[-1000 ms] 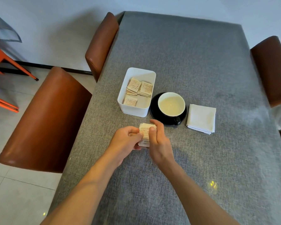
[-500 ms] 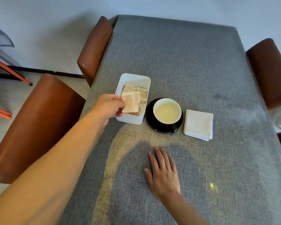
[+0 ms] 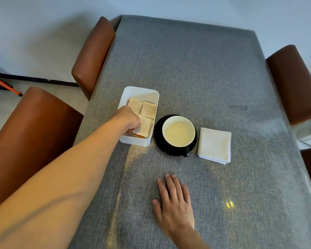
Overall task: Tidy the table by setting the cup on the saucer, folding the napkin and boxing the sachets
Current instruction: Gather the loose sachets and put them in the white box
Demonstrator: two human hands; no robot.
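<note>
A white rectangular box stands left of centre on the grey table and holds several beige sachets. My left hand reaches down into the near end of the box, fingers closed on a small stack of sachets that lies low inside it. To the right of the box, a cup with pale liquid sits on a black saucer. A folded white napkin lies right of the saucer. My right hand rests flat on the table, fingers spread, holding nothing.
Brown leather chairs stand along both long sides: two on the left and one on the right. The grey tablecloth covers the whole table. An orange chair leg shows at the far left.
My left hand carried the sachet stack from near the table's front over to the box and lowered it inside. My right hand let go and settled flat on the table.
</note>
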